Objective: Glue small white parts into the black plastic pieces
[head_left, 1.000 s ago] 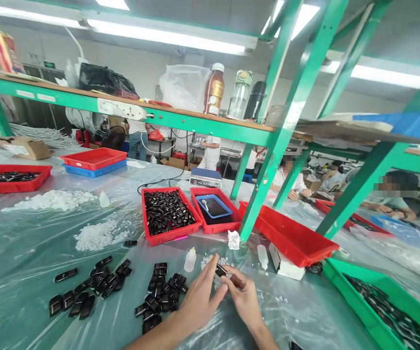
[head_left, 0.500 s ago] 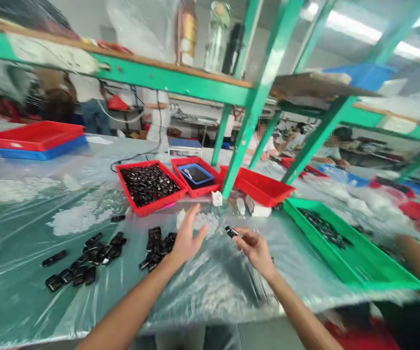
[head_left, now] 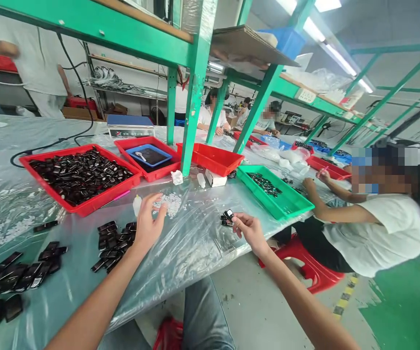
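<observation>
My left hand [head_left: 150,221] hangs over the table with its fingers apart and nothing in it. Just beyond it lie a heap of tiny white pieces [head_left: 171,204] and a small whitish bottle [head_left: 137,206]. Between thumb and fingertips, my right hand [head_left: 250,232] pinches a small glossy black part [head_left: 229,214] with a pale patch on it. Right under that part, a few similar black parts [head_left: 226,222] rest on the plastic sheet. More black parts [head_left: 113,243] are piled left of my left forearm, and another group [head_left: 27,272] lies farther left.
A red tray [head_left: 82,209] full of black parts stands at the left, beside a red tray [head_left: 122,143] holding a blue one. A green tray [head_left: 286,211] is at the right, near a seated co-worker [head_left: 374,223]. Green shelf posts [head_left: 191,116] rise behind.
The view has swung to the right. My right hand, with the black part in it, is now above other black parts near the table's front edge. My left hand remains open.
</observation>
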